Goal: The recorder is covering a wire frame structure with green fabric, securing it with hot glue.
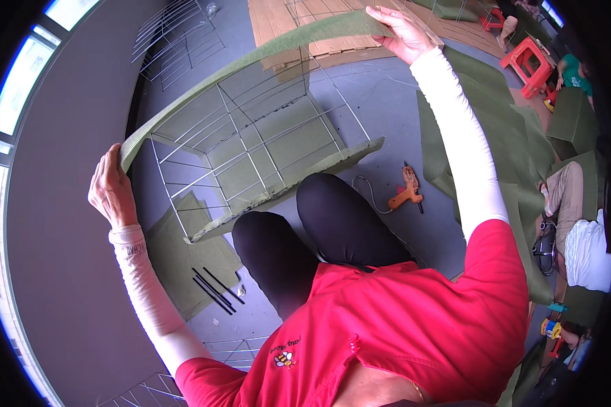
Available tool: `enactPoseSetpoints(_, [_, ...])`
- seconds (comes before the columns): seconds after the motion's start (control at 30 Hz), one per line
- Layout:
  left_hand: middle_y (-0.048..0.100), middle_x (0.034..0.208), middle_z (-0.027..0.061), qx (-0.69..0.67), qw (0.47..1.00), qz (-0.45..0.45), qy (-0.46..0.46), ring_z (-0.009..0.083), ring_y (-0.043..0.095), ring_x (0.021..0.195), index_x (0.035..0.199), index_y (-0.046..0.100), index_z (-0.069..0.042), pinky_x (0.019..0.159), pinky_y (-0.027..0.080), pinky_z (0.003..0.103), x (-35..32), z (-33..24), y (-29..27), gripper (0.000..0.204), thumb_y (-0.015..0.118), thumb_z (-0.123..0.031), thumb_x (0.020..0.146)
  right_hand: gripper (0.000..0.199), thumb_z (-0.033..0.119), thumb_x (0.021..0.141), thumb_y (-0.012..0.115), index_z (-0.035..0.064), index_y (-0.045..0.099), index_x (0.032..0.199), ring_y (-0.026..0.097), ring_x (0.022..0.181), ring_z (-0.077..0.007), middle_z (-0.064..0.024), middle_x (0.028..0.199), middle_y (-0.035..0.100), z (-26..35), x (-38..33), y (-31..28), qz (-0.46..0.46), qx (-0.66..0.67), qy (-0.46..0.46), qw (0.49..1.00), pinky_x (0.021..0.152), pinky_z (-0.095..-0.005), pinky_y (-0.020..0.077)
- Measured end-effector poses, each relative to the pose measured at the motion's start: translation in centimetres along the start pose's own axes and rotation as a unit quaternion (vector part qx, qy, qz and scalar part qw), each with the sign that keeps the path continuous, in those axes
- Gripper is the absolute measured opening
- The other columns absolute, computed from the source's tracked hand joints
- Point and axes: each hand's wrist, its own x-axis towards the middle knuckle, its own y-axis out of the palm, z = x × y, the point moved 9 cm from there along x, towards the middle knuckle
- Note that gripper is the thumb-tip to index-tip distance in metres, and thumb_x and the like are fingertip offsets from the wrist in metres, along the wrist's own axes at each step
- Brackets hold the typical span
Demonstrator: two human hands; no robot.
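Our left hand [113,188] and right hand [407,35] grip the green fabric band [312,34], seemingly aligning it along the wire frame [243,140]; next, we'd likely need even tension

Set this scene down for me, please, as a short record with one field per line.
Left hand: grips one end of the green strip
Right hand: pinches the other end
Green strip: stretched in a curve between the left hand and the right hand; whether it is fixed to the frame cannot be told
Wire frame: in front of the knees, partly lined with green material
Orange glue gun: on the floor, right of the knees
Black sticks: left of the knees, on a green sheet
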Motion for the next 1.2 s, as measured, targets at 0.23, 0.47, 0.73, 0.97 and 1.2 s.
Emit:
enactPoseSetpoints(0.23, [0.063, 0.087, 0.0081, 0.017, 0.986, 0.145, 0.075, 0.0249, 0.061, 0.077, 0.100, 0.059, -0.006, 0.070, 0.049, 0.033, -6.4, -3.3, 1.0, 0.029, 0.053, 0.003, 0.073, 0.016, 0.022, 0.085, 0.061, 0.0081, 0.059, 0.092, 0.056, 0.078, -0.0054, 0.0039, 0.083, 0.060, -3.3, -6.9, -0.5, 0.012, -0.022, 0.061, 0.998, 0.070, -0.0227, 0.0475])
enactPoseSetpoints(0.47, [0.062, 0.101, 0.0128, -0.024, 0.969, 0.227, 0.097, 0.0272, 0.061, 0.087, 0.110, 0.053, -0.004, 0.076, 0.049, 0.035, -14.5, -5.5, 3.7, 0.034, 0.053, -0.002, 0.076, 0.014, 0.015, 0.087, 0.057, 0.0039, 0.060, 0.095, 0.060, 0.077, -0.0076, 0.0002, 0.085, 0.062, -13.2, -12.0, -4.1, 0.009, 0.012, 0.128, 0.992, 0.072, -0.0236, 0.0495])
enactPoseSetpoints(0.73, [0.056, 0.100, 0.0089, -0.032, 0.944, 0.279, 0.174, 0.0214, 0.056, 0.087, 0.113, 0.049, 0.001, 0.069, 0.048, 0.031, -22.1, -7.9, 9.1, 0.039, 0.051, -0.005, 0.075, 0.012, 0.017, 0.084, 0.061, 0.0059, 0.060, 0.088, 0.058, 0.069, -0.0067, -0.0001, 0.078, 0.061, -21.2, -15.2, -7.0, -0.018, -0.016, 0.146, 0.989, 0.056, -0.0206, 0.0469])
enactPoseSetpoints(0.97, [0.049, 0.085, 0.0062, -0.057, 0.939, 0.312, 0.134, 0.0200, 0.052, 0.082, 0.110, 0.050, -0.004, 0.064, 0.046, 0.031, -25.7, -8.4, 12.8, 0.036, 0.051, -0.009, 0.075, 0.012, 0.016, 0.081, 0.065, 0.0046, 0.062, 0.082, 0.058, 0.061, -0.0077, -0.0014, 0.072, 0.063, -23.7, -15.8, -8.6, -0.073, -0.117, 0.106, 0.985, 0.052, -0.0205, 0.0454])
enactPoseSetpoints(1.2, [0.050, 0.082, 0.0069, -0.110, 0.946, 0.283, 0.113, 0.0233, 0.052, 0.078, 0.103, 0.055, -0.004, 0.060, 0.046, 0.034, -25.6, -9.1, 13.4, 0.028, 0.050, -0.012, 0.077, 0.012, 0.015, 0.080, 0.066, 0.0039, 0.061, 0.083, 0.058, 0.061, -0.0081, -0.0020, 0.073, 0.064, -25.9, -15.4, -9.9, -0.111, -0.119, 0.051, 0.985, 0.052, -0.0207, 0.0449])
